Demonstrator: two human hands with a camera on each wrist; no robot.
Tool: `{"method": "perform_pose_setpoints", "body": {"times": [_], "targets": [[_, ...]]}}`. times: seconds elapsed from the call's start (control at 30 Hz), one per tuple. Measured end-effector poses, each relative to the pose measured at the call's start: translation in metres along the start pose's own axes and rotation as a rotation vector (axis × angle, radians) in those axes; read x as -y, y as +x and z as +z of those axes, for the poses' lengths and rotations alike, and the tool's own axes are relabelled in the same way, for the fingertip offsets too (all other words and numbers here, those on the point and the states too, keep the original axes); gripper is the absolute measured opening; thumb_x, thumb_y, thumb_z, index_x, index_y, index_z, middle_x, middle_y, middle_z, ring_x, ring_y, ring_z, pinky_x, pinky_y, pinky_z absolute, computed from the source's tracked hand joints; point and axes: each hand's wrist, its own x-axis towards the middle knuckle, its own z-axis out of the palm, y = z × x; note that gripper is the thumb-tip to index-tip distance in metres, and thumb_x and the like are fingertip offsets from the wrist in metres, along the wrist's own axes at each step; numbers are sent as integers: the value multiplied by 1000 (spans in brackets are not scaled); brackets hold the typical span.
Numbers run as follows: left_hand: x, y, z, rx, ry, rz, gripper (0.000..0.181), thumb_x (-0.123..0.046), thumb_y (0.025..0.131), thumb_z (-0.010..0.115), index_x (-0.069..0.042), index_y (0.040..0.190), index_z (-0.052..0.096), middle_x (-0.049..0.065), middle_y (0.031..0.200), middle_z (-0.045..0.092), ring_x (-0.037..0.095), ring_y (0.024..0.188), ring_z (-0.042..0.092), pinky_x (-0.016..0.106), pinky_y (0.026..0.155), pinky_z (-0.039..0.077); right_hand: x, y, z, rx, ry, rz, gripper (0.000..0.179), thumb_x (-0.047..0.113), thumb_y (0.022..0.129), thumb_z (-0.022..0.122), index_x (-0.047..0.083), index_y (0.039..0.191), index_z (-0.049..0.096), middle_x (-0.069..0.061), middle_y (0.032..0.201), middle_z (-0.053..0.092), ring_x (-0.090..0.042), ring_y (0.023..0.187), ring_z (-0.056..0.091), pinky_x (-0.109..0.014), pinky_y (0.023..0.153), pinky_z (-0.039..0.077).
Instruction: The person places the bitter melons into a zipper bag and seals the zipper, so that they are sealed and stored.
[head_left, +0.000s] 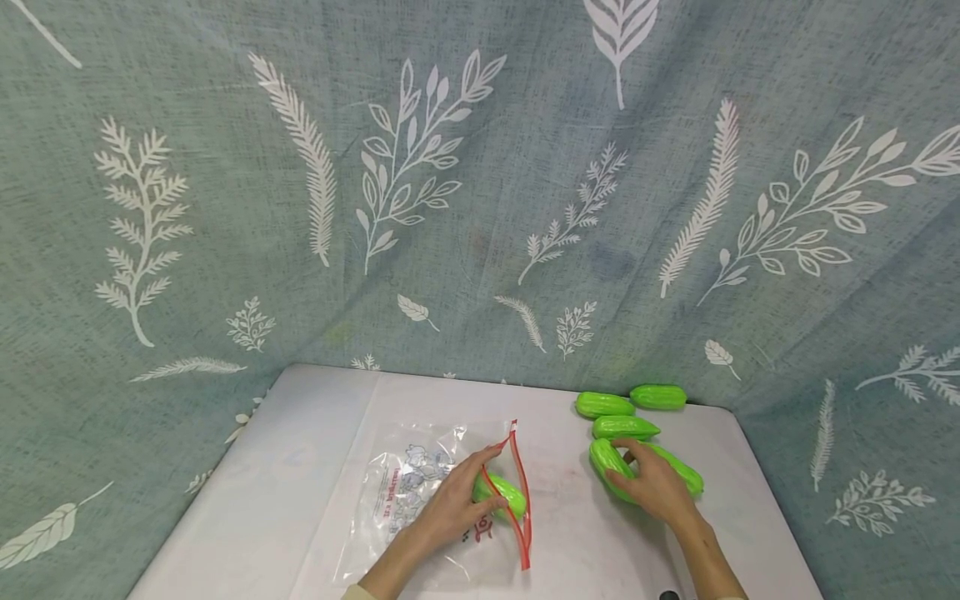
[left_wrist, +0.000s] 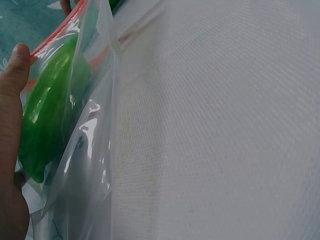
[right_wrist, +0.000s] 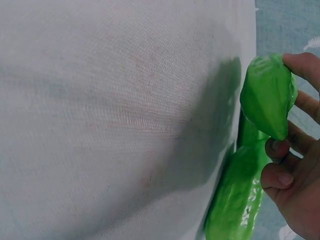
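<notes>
Red bag lettering, head view only

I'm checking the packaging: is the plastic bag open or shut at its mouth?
Open: the plastic bag has its red edges spread apart in the head view, with a green vegetable showing between them.

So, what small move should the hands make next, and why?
Perhaps bring the right hand, gripping a green vegetable, toward the open bag: the left hand holds that bag near its parted red edges, and another green vegetable already lies inside.
</notes>
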Motion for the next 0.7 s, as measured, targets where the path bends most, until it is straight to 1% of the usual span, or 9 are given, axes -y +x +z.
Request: {"method": "perform_pose_setpoints", "body": {"times": [0.13,0.37,0.53,0.7], "targets": [[-1,0,-1,5,-3,-5,83,-49,88,73,-28,157,31,-7,158,41,24,141,44,49,114,42,1,0,0,-7,0,-12,59,47,86,77,21,136,59,-2,110,68,-21,98,65,-44,74,55],[-1,0,0,5,-3,-5,83,-49,88,73,-28,157,31,-6,158,40,23,141,44,49,114,41,4,-2,0,-9,13,-21,57,44,85,79,22,135,60,-1,108,68,-21,97,65,-42,74,54],[0,0,1,-1,3,11,83,-51,88,71,-27,157,32,-5,157,41,23,140,45,48,114,41,6,-1,0,-7,12,-17,59,45,85,78,22,136,60,-2,108,68,-20,96,65,-42,74,54],[0,0,1,-3,8,16,82,-53,89,69,-26,157,32,-6,157,42,23,140,45,48,113,42,7,0,1,-1,12,-7,60,47,85,78,23,136,60,-2,109,68,-19,95,65,-41,72,54]]}}
